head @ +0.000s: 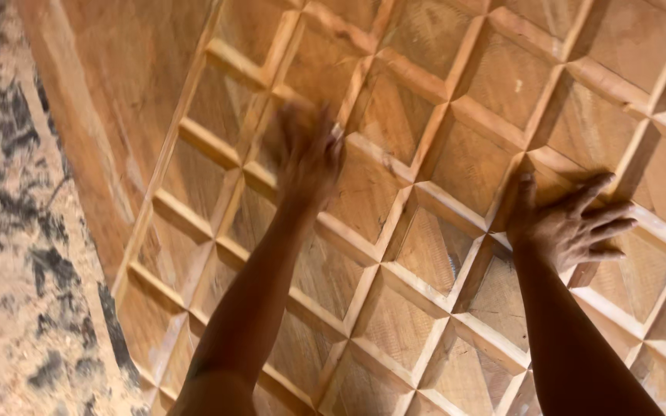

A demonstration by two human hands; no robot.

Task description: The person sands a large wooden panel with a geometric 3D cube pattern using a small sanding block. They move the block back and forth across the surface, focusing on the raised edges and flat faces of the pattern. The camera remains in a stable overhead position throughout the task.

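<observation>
Resting on carved wooden panel (456,162): right hand (568,223), seemingly left hand (302,150).

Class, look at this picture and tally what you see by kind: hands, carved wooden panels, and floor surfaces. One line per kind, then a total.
Hands: 2, the left hand blurred and the right hand spread flat, both on the panel
Carved wooden panel with a grid of square recesses: 1
Mottled floor: 1
Total: 4

Woodworking shop — carved lattice panel (441,192), sawdust-strewn floor (17,254).
</observation>
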